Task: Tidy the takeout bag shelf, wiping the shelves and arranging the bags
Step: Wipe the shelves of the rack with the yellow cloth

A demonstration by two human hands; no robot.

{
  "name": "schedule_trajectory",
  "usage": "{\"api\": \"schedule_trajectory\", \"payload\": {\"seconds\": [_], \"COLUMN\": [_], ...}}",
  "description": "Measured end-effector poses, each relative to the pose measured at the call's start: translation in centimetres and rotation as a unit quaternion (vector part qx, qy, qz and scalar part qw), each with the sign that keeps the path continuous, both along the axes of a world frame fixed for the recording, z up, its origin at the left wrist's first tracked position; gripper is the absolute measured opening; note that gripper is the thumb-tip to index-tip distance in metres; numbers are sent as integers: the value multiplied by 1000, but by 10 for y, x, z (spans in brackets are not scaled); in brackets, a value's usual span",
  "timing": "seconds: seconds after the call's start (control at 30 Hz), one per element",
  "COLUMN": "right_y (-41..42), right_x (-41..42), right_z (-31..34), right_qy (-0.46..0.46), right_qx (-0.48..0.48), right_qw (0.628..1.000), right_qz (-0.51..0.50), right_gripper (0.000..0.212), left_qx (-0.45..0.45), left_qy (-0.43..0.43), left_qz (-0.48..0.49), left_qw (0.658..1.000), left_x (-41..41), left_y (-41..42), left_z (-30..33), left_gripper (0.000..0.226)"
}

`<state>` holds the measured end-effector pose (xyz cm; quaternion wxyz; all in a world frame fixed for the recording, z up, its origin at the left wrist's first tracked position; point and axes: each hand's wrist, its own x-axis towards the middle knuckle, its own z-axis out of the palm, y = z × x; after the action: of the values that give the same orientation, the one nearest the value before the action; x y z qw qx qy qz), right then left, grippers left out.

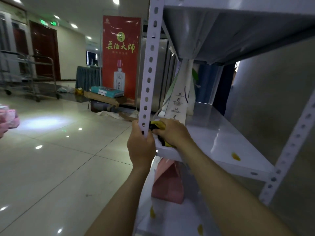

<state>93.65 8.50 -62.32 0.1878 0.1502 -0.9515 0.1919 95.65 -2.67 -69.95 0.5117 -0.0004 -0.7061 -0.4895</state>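
A white metal shelf rack fills the right half of the view. My left hand [141, 143] grips its perforated front-left post [148, 79]. My right hand [172, 132] holds a yellow and black cloth [159, 125] against the near left corner of the middle shelf [221, 137]. A tall white takeout bag [179, 97] with printed symbols stands just behind my right hand on that shelf. A pink bag [167, 183] sits on the lower shelf [170, 218]. A yellow smear [236, 156] marks the middle shelf near its front edge, and yellow spots [152, 212] lie on the lower shelf.
The upper shelf's underside [238, 31] hangs close overhead. The rack's front-right post [289, 147] stands at the right. On the shiny tiled floor [59, 150] to the left are stacked boxes [105, 92], a red banner [121, 57], a metal trolley [34, 77] and pink items [8, 116].
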Motion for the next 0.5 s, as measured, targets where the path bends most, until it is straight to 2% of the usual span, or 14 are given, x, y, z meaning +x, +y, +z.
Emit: {"api": "schedule_trajectory", "payload": {"seconds": [0.07, 0.13, 0.27, 0.4, 0.5], "right_y": [7, 17, 36, 59, 87], "right_x": [14, 28, 65, 87, 94], "right_z": [1, 3, 8, 21, 35], "right_qy": [-8, -15, -2, 10, 50], "right_qx": [5, 4, 31, 56, 49], "right_qw": [1000, 999, 999, 998, 997], "right_qz": [25, 44, 43, 18, -32], "right_gripper": [28, 20, 23, 24, 28], "left_qx": [5, 6, 10, 15, 10], "left_qy": [-5, -12, -43, -80, -101], "left_qz": [-16, -39, -84, -123, -130], "left_qw": [1000, 999, 995, 989, 986], "left_x": [1, 6, 13, 20, 22], "left_y": [-3, -5, -9, -14, -15], "left_z": [-1, 2, 8, 13, 14], "left_gripper": [28, 22, 16, 26, 23]}}
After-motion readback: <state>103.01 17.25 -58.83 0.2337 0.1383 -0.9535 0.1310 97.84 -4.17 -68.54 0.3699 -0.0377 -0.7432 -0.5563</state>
